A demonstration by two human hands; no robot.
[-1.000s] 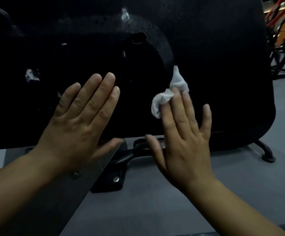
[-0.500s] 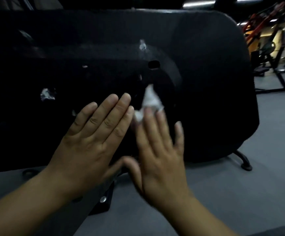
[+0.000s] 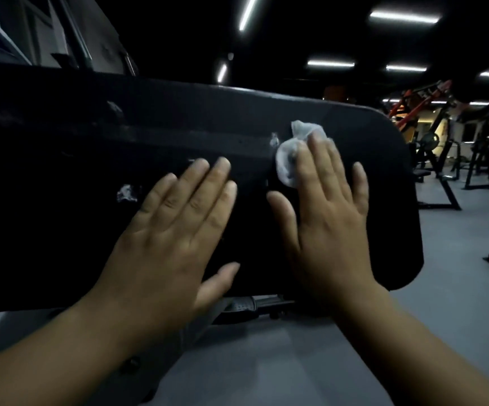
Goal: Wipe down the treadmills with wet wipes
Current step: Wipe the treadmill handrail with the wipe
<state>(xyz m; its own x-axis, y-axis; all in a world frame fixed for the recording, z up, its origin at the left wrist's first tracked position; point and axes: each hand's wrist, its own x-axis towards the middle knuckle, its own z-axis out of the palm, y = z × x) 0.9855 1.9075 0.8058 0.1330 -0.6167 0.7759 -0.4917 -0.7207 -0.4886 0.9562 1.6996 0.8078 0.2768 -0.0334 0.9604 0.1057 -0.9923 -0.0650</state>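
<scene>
straight fingers (image 3: 323, 162) of right hand (image 3: 328, 230) press wipe (image 3: 286, 164) on panel (image 3: 62, 148) lying long left-to-right; left hand (image 3: 173, 238) flat.

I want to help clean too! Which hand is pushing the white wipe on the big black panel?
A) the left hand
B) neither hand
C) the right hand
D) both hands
C: the right hand presses the white wipe against the black panel under its straight fingers; the left hand rests bare on the panel.

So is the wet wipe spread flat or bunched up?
Bunched up: the wet wipe shows as a crumpled white wad sticking out from under the straight fingers of the right hand, pressed against the black panel.
</scene>
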